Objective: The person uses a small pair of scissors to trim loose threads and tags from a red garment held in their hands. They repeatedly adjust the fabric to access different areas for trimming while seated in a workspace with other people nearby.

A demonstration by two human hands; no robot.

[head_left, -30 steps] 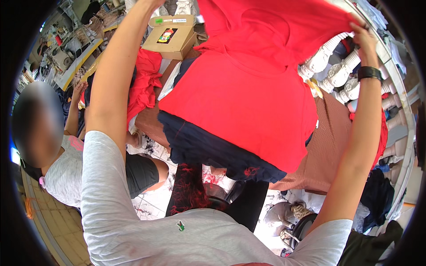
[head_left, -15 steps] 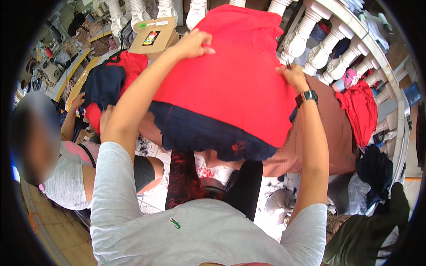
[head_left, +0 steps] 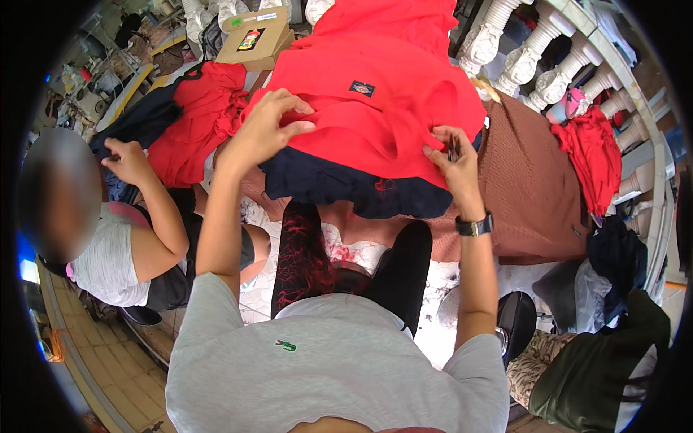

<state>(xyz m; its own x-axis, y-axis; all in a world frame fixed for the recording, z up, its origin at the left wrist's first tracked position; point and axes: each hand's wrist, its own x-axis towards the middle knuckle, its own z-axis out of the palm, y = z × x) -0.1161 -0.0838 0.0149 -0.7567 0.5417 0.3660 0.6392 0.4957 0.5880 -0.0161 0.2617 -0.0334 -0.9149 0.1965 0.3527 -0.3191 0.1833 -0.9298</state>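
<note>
A red garment (head_left: pixel 346 72) with a small dark label patch lies spread before me, its near part rumpled and lifted in folds. Navy cloth (head_left: pixel 339 184) with a ragged lower edge and a tangle of red thread shows beneath it. My left hand (head_left: pixel 271 131) is over the garment's left side, thumb and fingers apart, with nothing visible between them. At the right near edge is my right hand (head_left: pixel 456 164), its fingers curled around a small dark two-pronged tool (head_left: pixel 452 153) like thread snips. Its thumb is at the red cloth; whether it pinches the cloth I cannot tell.
A brown textured cover (head_left: pixel 534 187) lies under the garments. White balusters (head_left: pixel 516 72) run behind; a cardboard box (head_left: pixel 256 45) stands at the far left. Another person (head_left: pixel 119 252) sits at left, handling navy and red garments (head_left: pixel 198 123). More red cloth (head_left: pixel 588 159) hangs at right.
Both my hands have come down and nearer. The red garment's upper part has flipped toward me, showing the label patch. The other person's hand has moved away from the red cloth.
</note>
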